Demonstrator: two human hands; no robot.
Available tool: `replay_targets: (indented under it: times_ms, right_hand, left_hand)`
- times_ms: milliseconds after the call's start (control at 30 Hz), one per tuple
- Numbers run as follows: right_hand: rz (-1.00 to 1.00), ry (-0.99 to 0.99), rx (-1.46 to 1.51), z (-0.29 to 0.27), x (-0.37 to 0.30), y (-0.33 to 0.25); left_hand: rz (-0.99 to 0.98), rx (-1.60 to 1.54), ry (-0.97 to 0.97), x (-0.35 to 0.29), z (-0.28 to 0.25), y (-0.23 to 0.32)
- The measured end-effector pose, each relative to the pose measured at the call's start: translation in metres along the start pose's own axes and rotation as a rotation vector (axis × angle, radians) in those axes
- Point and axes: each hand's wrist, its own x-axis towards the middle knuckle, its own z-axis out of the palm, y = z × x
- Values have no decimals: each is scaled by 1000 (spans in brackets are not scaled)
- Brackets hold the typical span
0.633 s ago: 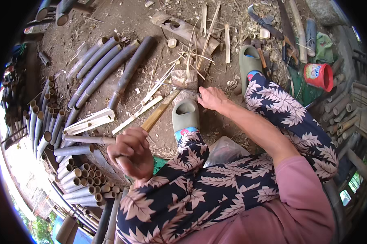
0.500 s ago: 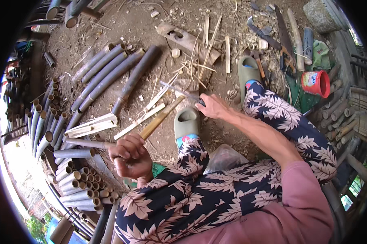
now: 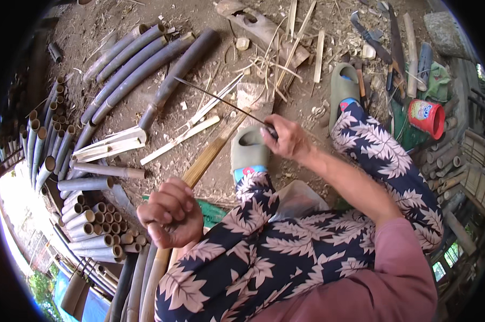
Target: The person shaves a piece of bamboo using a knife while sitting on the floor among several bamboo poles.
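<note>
My left hand (image 3: 170, 212) is closed around a yellow-brown bamboo strip (image 3: 209, 156). The strip slants away from me, and its far end lies by a small wooden block (image 3: 249, 95) on the ground. In my right hand (image 3: 288, 136) is a knife, its handle inside my curled fingers. The long, thin, dark knife blade (image 3: 216, 103) points to the far left and crosses over the strip's far end; whether the two touch I cannot tell. Just past my left foot's green clog (image 3: 250, 149) are the block and several thin slivers (image 3: 265, 68).
Dark bamboo poles (image 3: 137, 75) lie at the far left, with split pale bamboo (image 3: 111, 147) nearer. Stacked bamboo tubes (image 3: 95, 228) fill the left side. At right are a red tub (image 3: 427, 119), a curved blade tool (image 3: 370, 37) and a saw (image 3: 397, 59). A carved log (image 3: 258, 29) lies ahead.
The knife has turned in my right hand: its tip now reaches farther out and to the left, and the blade looks narrower. My left hand keeps its grip on the bamboo strip.
</note>
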Motion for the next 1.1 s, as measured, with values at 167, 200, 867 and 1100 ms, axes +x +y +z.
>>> replay_targets:
  times_ms: [167, 200, 867, 1100]
  right_hand:
    - [312, -418, -13, -1, 9, 15]
    - [263, -364, 11, 4, -2, 12]
    - [255, -220, -32, -22, -10, 11]
    - [90, -85, -76, 5, -7, 17]
  left_hand:
    - [2, 18, -4, 1, -8, 10]
    - [6, 15, -16, -1, -11, 5]
    - [-41, 112, 475, 19, -27, 2]
    - [-16, 325, 639, 22, -45, -6]
